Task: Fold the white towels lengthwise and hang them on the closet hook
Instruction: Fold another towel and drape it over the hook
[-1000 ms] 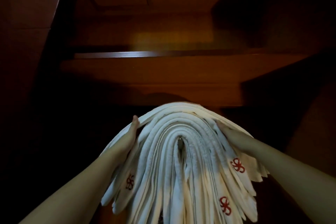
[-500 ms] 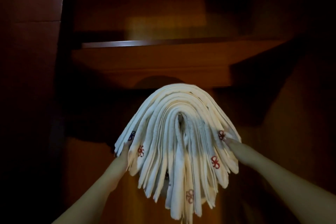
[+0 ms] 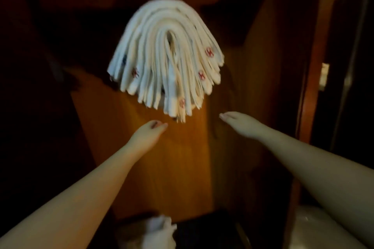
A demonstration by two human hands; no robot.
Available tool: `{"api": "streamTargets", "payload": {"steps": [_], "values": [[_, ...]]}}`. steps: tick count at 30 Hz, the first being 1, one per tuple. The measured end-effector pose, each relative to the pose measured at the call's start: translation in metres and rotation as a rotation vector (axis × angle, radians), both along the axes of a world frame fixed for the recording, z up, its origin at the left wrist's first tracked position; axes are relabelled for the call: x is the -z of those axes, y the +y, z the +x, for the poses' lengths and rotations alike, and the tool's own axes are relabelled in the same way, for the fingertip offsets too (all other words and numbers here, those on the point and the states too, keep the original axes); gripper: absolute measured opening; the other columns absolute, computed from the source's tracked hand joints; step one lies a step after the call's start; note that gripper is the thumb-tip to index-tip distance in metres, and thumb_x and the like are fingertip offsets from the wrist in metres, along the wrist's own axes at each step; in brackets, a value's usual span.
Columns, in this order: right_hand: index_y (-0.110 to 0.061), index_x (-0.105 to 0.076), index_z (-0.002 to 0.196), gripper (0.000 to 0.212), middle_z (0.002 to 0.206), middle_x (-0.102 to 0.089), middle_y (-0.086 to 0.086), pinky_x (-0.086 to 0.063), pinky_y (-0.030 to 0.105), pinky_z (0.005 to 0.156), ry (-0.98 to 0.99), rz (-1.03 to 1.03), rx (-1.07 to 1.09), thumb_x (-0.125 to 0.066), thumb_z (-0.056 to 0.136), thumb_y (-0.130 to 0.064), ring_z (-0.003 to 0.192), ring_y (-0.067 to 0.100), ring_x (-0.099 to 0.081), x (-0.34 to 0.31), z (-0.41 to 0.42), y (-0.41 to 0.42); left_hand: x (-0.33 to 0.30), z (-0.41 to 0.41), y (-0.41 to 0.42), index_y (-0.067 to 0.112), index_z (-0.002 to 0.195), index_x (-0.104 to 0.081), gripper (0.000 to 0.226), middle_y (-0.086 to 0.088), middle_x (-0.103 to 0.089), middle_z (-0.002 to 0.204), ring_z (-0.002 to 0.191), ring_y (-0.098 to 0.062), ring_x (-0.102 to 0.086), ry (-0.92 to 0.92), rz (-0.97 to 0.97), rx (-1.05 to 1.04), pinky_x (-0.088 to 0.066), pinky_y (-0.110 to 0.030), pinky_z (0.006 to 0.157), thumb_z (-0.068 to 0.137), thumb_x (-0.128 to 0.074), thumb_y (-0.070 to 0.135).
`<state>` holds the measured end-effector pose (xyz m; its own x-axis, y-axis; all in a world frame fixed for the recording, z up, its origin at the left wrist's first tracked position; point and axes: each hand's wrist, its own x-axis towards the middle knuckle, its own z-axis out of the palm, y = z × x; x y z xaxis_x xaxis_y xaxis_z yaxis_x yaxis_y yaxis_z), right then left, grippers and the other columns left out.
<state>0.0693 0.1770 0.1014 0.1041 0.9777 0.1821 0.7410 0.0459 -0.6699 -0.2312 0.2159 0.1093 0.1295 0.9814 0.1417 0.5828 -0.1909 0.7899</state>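
Several white towels [image 3: 162, 54] with small red emblems hang folded over a hook inside the wooden closet; the hook itself is hidden under them. Their ends fan downward. My left hand [image 3: 146, 134] is below the bundle's lower end, fingers relaxed, touching nothing. My right hand [image 3: 240, 122] is lower right of the towels, fingers extended, also apart from them. Both hands hold nothing.
The closet's wooden back panel [image 3: 178, 157] is lit behind my arms. A door edge with a metal latch [image 3: 323, 76] stands at the right. A crumpled white cloth [image 3: 160, 230] lies at the bottom, and a pale rounded object [image 3: 315, 228] sits at lower right.
Both hands have left the sides of the towel bundle and dropped below it. The view has tilted down, so the shelf above is out of sight.
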Motion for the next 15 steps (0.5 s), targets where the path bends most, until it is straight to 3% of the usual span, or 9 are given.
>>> {"api": "streamTargets", "payload": {"steps": [2,5,8,10,13,15], "values": [[-0.023,-0.054,0.142,0.055,0.145,-0.054,-0.003,-0.033,0.027,0.093,-0.059,0.002,-0.028,-0.037,0.102,-0.058,0.117,0.004,-0.045,0.022,0.001,-0.034,0.018,0.013,-0.022,0.029,0.141,-0.05,0.05,0.007,-0.054,0.142,0.104,-0.002,-0.051,0.043,-0.047,0.097,-0.039,-0.027,0.081,0.097,-0.053,0.053],[-0.028,-0.048,0.145,0.06,0.149,-0.048,-0.005,-0.034,0.025,0.093,-0.122,-0.046,-0.039,-0.039,0.098,-0.065,0.118,0.002,-0.043,0.091,0.019,-0.089,0.075,0.037,-0.058,0.031,0.145,-0.045,0.053,0.008,-0.049,0.148,0.112,-0.002,-0.044,0.106,-0.116,0.269,-0.036,-0.024,0.08,0.098,-0.052,0.053],[-0.03,-0.043,0.148,0.063,0.152,-0.042,-0.007,-0.039,0.03,0.103,-0.137,-0.164,0.036,-0.04,0.097,-0.066,0.131,0.011,-0.048,0.154,0.044,-0.136,0.128,0.075,-0.079,0.026,0.149,-0.04,0.057,0.002,-0.048,0.149,0.124,-0.01,-0.05,0.21,-0.159,0.377,-0.045,-0.024,0.082,0.099,-0.052,0.05],[-0.03,-0.043,0.148,0.062,0.153,-0.042,-0.007,-0.038,0.031,0.105,-0.136,-0.241,0.091,-0.042,0.097,-0.065,0.134,0.015,-0.047,0.198,0.067,-0.17,0.164,0.109,-0.094,0.026,0.149,-0.039,0.056,0.0,-0.05,0.147,0.119,-0.013,-0.054,0.276,-0.196,0.447,-0.049,-0.026,0.083,0.099,-0.051,0.049],[-0.024,-0.049,0.145,0.06,0.149,-0.049,-0.002,-0.031,0.021,0.098,-0.106,-0.315,0.2,-0.044,0.098,-0.062,0.133,0.016,-0.048,0.256,0.107,-0.225,0.216,0.166,-0.12,0.028,0.147,-0.04,0.054,0.003,-0.05,0.144,0.107,-0.005,-0.049,0.323,-0.281,0.538,-0.037,-0.015,0.069,0.099,-0.05,0.051],[-0.019,-0.051,0.144,0.059,0.148,-0.051,0.002,-0.026,0.015,0.097,-0.04,-0.387,0.258,-0.047,0.1,-0.057,0.132,0.015,-0.047,0.291,0.137,-0.262,0.25,0.21,-0.138,0.026,0.147,-0.041,0.054,0.003,-0.05,0.145,0.11,-0.006,-0.049,0.367,-0.338,0.615,-0.038,-0.017,0.075,0.099,-0.05,0.051]]}}
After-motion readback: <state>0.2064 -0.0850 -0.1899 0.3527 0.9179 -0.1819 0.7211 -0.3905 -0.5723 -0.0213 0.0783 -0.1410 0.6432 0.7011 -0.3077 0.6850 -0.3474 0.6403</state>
